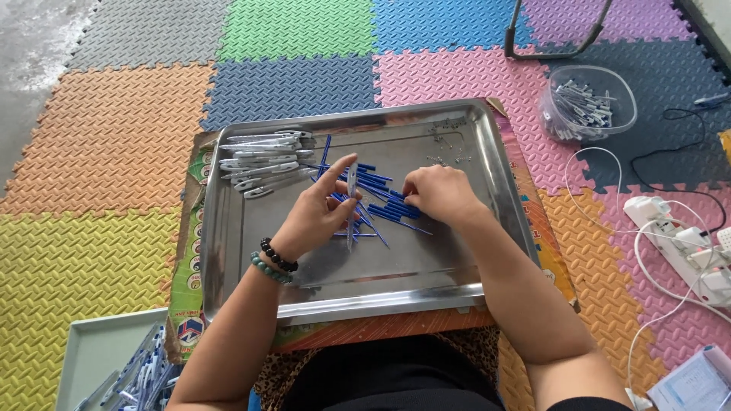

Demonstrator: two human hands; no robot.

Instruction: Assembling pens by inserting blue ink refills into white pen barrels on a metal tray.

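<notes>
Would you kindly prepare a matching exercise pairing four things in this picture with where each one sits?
Things:
1. white pen barrels
2. blue refills
3. clear plastic tub
4. power strip

Places:
A. on the mat at the right edge, with white cables
B. upper left of the metal tray
C. middle of the tray, under the right hand
D. on the mat beyond the tray's upper right corner

Pairs: 1-B, 2-C, 3-D, 4-A

Clear tub (588,103), power strip (680,242), foam mats (114,137)
</notes>
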